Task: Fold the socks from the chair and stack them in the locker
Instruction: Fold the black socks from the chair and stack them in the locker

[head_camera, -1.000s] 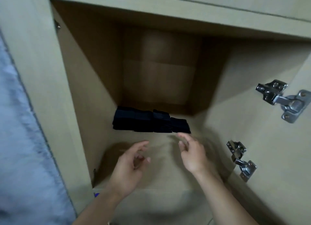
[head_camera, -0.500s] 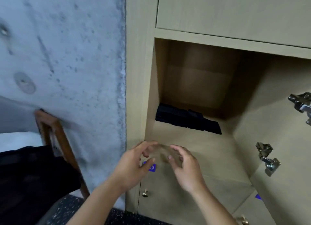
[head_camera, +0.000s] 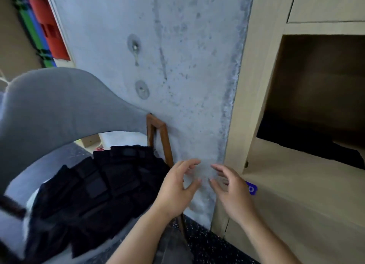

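Note:
A heap of black socks [head_camera: 102,192] covers the seat of a grey chair [head_camera: 49,104] at the lower left. The open locker [head_camera: 254,86] stands at the right, with folded black socks [head_camera: 308,145] in a dark row deep on its shelf. My left hand [head_camera: 175,186] hovers beside the heap's right edge, fingers loosely curled and holding nothing. My right hand [head_camera: 231,192] hangs close beside it, in front of the locker's left post, also with nothing in it. The two hands face each other, a small gap between the fingertips.
A grey concrete pillar [head_camera: 177,66] fills the middle between chair and locker. The chair's brown wooden leg [head_camera: 158,137] leans against it. A blue label [head_camera: 251,188] marks the locker front below the shelf. Red, blue and green crates [head_camera: 45,27] stand at the top left. Dark speckled floor [head_camera: 203,244] lies below.
The view has swung left from the locker's inside to the chair. Both hands have drawn back out of the locker and now hover in front of the pillar, near the sock heap.

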`<state>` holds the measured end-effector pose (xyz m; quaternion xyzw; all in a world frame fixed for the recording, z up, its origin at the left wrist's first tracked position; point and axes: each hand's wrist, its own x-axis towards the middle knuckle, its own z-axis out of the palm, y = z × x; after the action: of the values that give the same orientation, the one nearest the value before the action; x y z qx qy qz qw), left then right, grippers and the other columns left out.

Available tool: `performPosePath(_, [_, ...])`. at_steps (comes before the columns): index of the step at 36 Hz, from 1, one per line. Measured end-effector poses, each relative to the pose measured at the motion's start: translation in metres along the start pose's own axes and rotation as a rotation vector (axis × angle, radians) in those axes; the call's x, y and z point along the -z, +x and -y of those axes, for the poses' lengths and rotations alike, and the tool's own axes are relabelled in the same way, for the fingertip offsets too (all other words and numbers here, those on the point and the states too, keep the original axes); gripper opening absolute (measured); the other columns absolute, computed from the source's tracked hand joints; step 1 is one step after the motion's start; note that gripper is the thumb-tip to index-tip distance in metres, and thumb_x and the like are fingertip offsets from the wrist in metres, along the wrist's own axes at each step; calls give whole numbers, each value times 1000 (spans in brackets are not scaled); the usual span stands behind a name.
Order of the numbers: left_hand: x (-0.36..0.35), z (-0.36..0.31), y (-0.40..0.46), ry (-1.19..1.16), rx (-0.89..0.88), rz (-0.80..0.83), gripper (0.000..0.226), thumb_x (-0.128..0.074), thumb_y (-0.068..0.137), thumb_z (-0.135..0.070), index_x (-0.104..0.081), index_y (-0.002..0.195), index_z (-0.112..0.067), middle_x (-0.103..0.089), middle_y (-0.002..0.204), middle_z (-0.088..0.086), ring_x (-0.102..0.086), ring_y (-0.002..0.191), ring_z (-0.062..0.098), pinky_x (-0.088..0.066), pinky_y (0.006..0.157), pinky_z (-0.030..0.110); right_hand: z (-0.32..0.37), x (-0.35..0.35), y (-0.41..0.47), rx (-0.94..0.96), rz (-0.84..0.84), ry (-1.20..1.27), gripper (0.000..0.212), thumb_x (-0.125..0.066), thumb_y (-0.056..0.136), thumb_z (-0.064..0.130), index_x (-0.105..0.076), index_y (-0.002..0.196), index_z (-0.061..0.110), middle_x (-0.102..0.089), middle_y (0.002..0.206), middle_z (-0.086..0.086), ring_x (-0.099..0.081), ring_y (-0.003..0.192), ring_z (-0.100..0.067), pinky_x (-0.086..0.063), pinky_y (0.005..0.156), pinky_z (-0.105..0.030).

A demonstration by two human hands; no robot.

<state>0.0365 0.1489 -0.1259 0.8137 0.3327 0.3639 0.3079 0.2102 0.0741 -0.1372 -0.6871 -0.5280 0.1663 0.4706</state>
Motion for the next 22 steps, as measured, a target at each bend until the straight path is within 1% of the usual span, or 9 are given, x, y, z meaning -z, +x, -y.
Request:
performPosePath(2, [12, 3, -8, 15, 16, -62, 42, -72, 95, -22, -59, 133, -34, -57, 117, -18, -55, 112, 3, -41, 90, 9, 9, -14, 3, 38, 23, 10, 37, -69, 97, 30, -59, 131, 40, -60, 129, 21, -56, 120, 2, -50, 102, -30])
performPosePath(7, [41, 19, -27, 74, 101, -179, 43, -72, 94, -22, -59, 133, -35, -57, 123, -23, -53, 115, -2, -41, 91, 7, 31, -42, 9, 79, 84, 42, 39, -66, 98, 34, -57, 136, 38, -58, 131, 22, -52, 120, 7, -46, 105, -25])
performPosePath(10, [61, 36, -35, 136, 146, -245, 42, -74, 93, -22, -61, 132, -34, -57, 123, -23, -56, 112, -1, -44, 90, 11, 40, -58, 11, 88, 103, 81, 37, -67, 98, 32, -59, 134, 38, -59, 129, 22, -53, 119, 8, -47, 106, -26])
performPosePath(14, [91, 58, -37, 200, 229, -343, 40, -74, 92, -22, -63, 130, -31, -59, 120, -17, -56, 106, -3, -45, 87, 14, 45, -73, 13, 88, 138, 101, 38, -66, 99, 31, -59, 136, 36, -59, 131, 20, -54, 122, 5, -47, 108, -30])
performPosePath(16, [106, 68, -33, 239, 259, -380, 39, -74, 93, -23, -63, 130, -29, -59, 119, -14, -56, 105, -3, -47, 88, 20, 46, -77, 14, 77, 152, 113, 39, -65, 99, 32, -59, 137, 35, -58, 133, 19, -54, 123, 3, -46, 110, -30])
performPosePath(19, [128, 83, -21, 294, 306, -412, 38, -73, 94, -24, -64, 130, -25, -59, 120, -8, -57, 103, 2, -50, 93, 28, 46, -82, 16, 75, 166, 108, 40, -64, 99, 32, -58, 139, 34, -58, 134, 18, -54, 123, 3, -44, 108, -22])
performPosePath(20, [135, 89, -16, 315, 325, -413, 38, -72, 94, -25, -63, 131, -24, -59, 122, -6, -58, 105, 7, -50, 96, 31, 46, -83, 17, 73, 170, 110, 40, -64, 100, 32, -58, 139, 34, -57, 135, 17, -54, 123, 3, -43, 107, -19])
performPosePath(22, [145, 100, -5, 363, 367, -400, 38, -71, 94, -28, -62, 131, -24, -58, 126, -2, -57, 113, 16, -47, 103, 36, 45, -86, 19, 69, 177, 113, 40, -63, 100, 33, -58, 139, 35, -57, 135, 18, -54, 124, 3, -42, 106, -18])
